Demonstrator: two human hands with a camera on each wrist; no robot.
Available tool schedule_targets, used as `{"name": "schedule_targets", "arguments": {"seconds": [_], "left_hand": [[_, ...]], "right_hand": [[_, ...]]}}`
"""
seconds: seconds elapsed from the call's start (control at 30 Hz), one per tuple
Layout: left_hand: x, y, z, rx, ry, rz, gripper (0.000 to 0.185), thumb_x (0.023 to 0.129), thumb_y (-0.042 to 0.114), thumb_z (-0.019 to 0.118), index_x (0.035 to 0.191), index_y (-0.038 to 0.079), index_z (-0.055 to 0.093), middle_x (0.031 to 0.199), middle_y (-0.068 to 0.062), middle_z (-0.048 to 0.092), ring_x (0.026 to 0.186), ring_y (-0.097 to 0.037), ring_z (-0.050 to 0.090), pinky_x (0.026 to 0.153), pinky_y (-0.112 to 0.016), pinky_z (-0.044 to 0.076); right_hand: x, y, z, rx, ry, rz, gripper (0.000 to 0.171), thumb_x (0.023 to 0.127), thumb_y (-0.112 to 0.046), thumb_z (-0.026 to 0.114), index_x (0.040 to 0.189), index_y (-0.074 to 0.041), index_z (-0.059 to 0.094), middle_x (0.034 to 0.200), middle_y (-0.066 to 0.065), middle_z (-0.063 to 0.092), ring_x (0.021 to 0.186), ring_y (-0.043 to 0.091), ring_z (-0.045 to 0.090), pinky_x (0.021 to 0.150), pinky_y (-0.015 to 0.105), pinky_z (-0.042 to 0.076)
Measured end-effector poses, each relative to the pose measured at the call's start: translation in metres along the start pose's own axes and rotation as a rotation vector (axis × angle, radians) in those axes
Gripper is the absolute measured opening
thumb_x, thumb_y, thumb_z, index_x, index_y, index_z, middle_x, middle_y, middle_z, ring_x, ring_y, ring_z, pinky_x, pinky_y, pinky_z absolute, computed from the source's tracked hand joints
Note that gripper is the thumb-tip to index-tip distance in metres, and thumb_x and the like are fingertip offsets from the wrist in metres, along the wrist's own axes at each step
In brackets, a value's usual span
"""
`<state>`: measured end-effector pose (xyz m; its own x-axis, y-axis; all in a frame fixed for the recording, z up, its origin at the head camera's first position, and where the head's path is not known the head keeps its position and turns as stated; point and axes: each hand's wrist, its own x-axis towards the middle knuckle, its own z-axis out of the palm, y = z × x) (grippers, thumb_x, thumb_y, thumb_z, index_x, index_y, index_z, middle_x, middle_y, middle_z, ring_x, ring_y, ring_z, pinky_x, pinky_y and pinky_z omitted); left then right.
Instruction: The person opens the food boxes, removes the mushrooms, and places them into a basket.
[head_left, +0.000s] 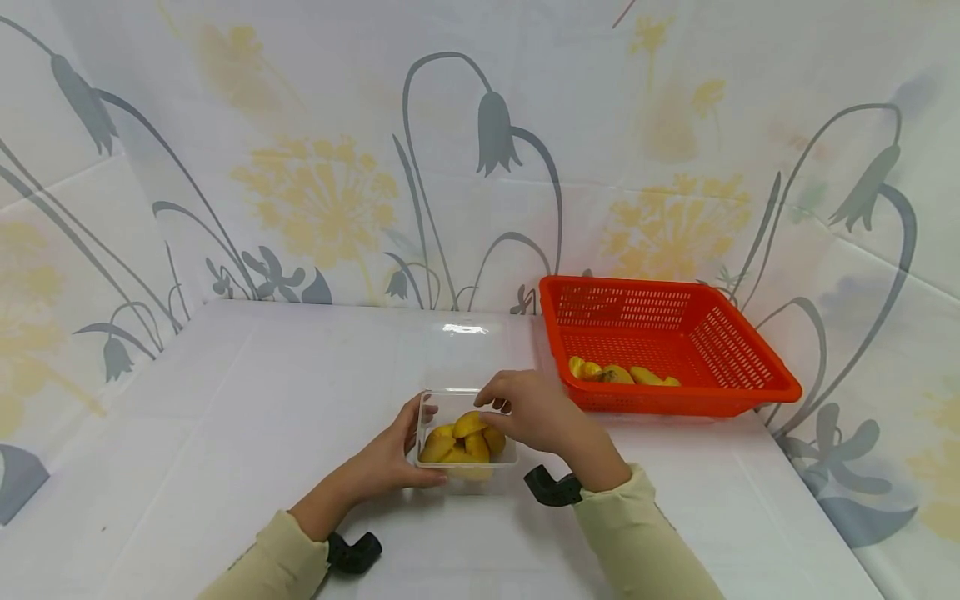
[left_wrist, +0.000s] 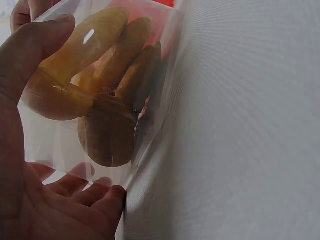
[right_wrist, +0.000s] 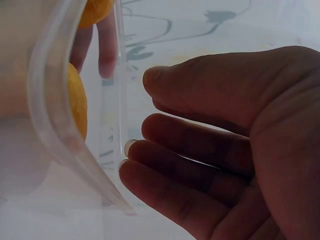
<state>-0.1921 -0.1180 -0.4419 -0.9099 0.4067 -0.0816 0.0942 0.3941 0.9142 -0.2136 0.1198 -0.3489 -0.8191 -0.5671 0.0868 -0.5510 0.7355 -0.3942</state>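
A clear plastic container [head_left: 465, 442] stands on the white-covered bench [head_left: 225, 433], well in front of an orange basket [head_left: 667, 346] and to that basket's left. The container holds several yellow fruit pieces [head_left: 463, 440] piled together; the left wrist view shows them pressed against the transparent wall [left_wrist: 100, 95], their long axes running roughly parallel and slanted. The left hand [head_left: 390, 457] grips the container's left wall, thumb [left_wrist: 30, 55] curled over the side and fingers [left_wrist: 85, 192] wrapped beneath, so this grip is closed around the container and steadies it. The right hand [head_left: 528, 408] hovers over the container's right rim, on the side toward the basket; its fingers [right_wrist: 200, 145] are loosely extended and gently curved beside the clear rim [right_wrist: 60, 100], holding nothing, a fairly wide and relaxed grip. The fruit pieces lie just left of and below the right fingertips, so the right hand is the nearer free one to them. More yellow pieces [head_left: 618, 374] lie inside the basket along its front wall. A flower-printed cloth [head_left: 480, 133] hangs behind the basket.
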Motion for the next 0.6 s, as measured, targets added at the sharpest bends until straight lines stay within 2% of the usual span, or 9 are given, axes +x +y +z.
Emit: {"name": "schedule_targets", "arguments": {"seconds": [0.2, 0.33, 0.6], "left_hand": [[0.000, 0.000, 0.000, -0.001, -0.002, 0.010, 0.114, 0.070, 0.032, 0.086, 0.154, 0.021, 0.010, 0.158, -0.010, 0.029, 0.149, -0.033, 0.022, 0.118, -0.051, 0.024], [0.000, 0.000, -0.001, -0.002, -0.004, 0.020, 0.113, 0.071, 0.031, 0.086, 0.154, 0.019, 0.010, 0.157, -0.011, 0.029, 0.148, -0.033, 0.022, 0.118, -0.051, 0.024], [0.000, 0.000, 0.000, 0.012, -0.006, 0.020, 0.114, 0.072, 0.032, 0.086, 0.155, 0.018, 0.009, 0.157, -0.011, 0.029, 0.148, -0.033, 0.023, 0.118, -0.050, 0.025]], "right_hand": [[0.002, -0.003, 0.003, 0.079, -0.095, 0.000, 0.016, 0.088, -0.023, 0.071, 0.102, -0.017, 0.075, 0.098, -0.006, 0.070, 0.085, 0.010, 0.060, 0.074, 0.020, 0.055], [0.002, -0.004, 0.006, 0.085, -0.143, -0.024, 0.015, 0.088, -0.022, 0.071, 0.102, -0.017, 0.076, 0.099, -0.007, 0.070, 0.087, 0.009, 0.060, 0.075, 0.021, 0.054], [0.005, -0.004, 0.015, 0.100, -0.201, -0.081, 0.014, 0.086, -0.025, 0.074, 0.097, -0.018, 0.076, 0.088, -0.010, 0.069, 0.079, 0.006, 0.058, 0.073, 0.018, 0.052]]}}
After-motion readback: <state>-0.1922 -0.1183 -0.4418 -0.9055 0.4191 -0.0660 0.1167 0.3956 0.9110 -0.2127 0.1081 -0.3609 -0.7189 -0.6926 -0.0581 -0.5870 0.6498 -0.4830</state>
